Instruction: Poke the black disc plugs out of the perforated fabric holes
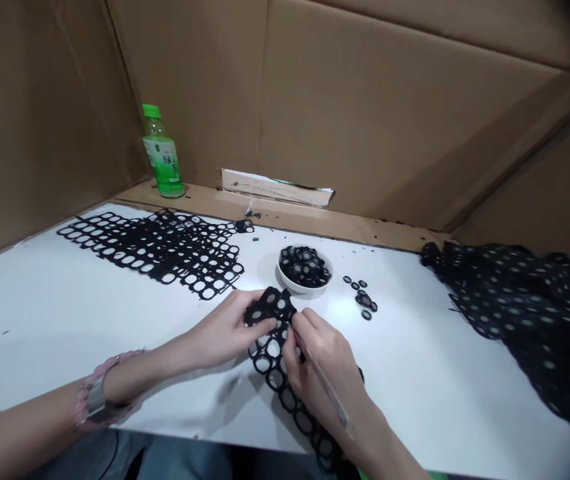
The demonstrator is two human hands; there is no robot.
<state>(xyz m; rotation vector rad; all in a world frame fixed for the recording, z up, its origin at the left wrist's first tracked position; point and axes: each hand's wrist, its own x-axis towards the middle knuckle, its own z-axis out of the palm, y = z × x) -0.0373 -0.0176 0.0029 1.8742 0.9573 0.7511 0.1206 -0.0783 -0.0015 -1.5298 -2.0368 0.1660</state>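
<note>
Both my hands work on a black rubber sheet (271, 357) full of round holes, lying at the near edge of the white table (415, 373). My left hand (225, 330) grips the sheet's upper end. My right hand (317, 363) pinches the sheet beside it and also holds a thin stick-like tool (327, 390) along the palm. Just beyond the sheet stands a small white bowl (305, 270) filled with black rubber rings. A few loose rings (362, 297) lie to the bowl's right.
A pile of emptied black lattice sheets (159, 250) spreads at the left back. A heap of black sheets with the rings still in them (529, 307) covers the right side. A green bottle (162, 155) stands in the back left corner. Cardboard walls (365, 100) surround the table.
</note>
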